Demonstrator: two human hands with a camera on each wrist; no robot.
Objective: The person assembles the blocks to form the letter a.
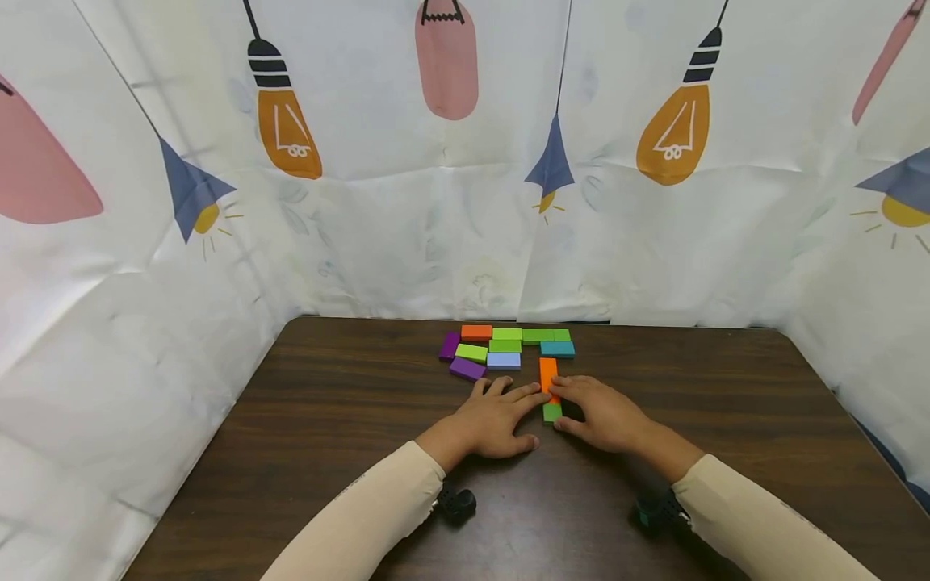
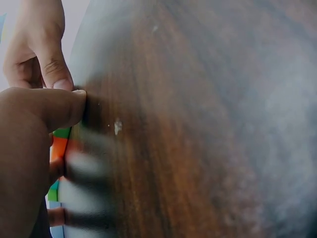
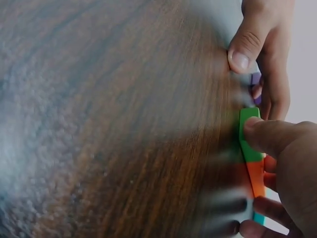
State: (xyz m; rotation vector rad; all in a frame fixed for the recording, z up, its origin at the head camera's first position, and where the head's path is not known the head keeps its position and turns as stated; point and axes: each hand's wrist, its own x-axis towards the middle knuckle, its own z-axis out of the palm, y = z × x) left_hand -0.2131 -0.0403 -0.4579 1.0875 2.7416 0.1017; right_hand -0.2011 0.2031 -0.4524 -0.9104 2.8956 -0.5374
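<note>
An orange block lies in line with a green block nearer the person. Left hand is spread on the table to their left, a fingertip at the orange block's side and the thumb on the tabletop. From the other side, the right hand touches the orange block with its fingertips, its thumb beside the green one. In the right wrist view the right thumb rests against the green block, with orange beyond. The left wrist view shows the left hand hiding much of the blocks.
Beyond the hands lie several flat blocks: purple, red-orange, light blue, teal and greens. The dark wooden table meets a patterned white cloth at its back edge.
</note>
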